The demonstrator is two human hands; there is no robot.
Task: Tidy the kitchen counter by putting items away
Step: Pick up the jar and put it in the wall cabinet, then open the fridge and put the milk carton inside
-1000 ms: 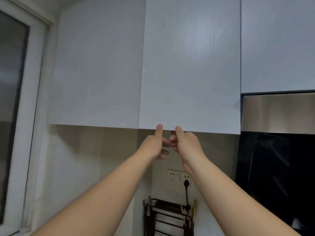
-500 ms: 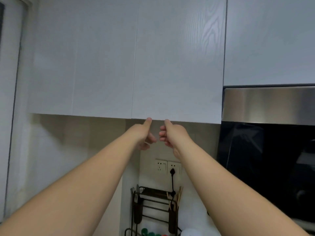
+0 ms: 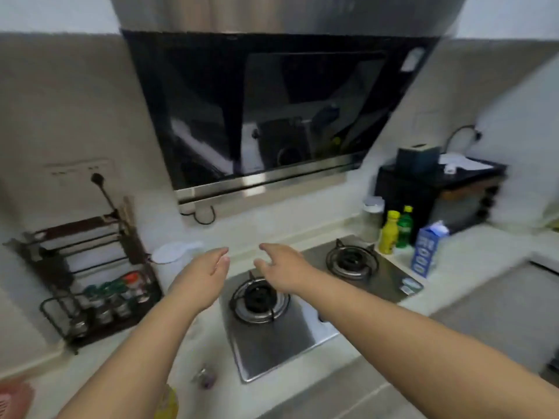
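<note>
Hands were both extended forward above the counter (image 3: 302, 237), close together and apart from every item. The left hand (image 3: 202, 275) was released, fingers straight and relaxed, holding nothing. The right hand (image 3: 282, 267) was likewise released, fingers loosely spread, holding nothing, and hung over the left burner (image 3: 258, 300) of the steel hob (image 3: 290, 337).

Items for tidying remained on the counter. A yellow bottle (image 3: 388, 232) and a green bottle (image 3: 404, 226) stood upright, just beside each other, at the far right of the hob. A blue carton (image 3: 428, 249) stood near them, to their right, with its top open. A small blurred object (image 3: 205, 378) lay near the hob's front left corner; its identity could not be determined. A white lid-like item (image 3: 174, 251) rested against the wall behind the left hand.

A dark wire rack (image 3: 87, 267) stood at the left and carried spice jars (image 3: 115, 300) on its lower shelf. A black oven (image 3: 438, 198) occupied the far right, with a dark box (image 3: 419, 158) on top. The range hood (image 3: 272, 116) was mounted above the hob.
</note>
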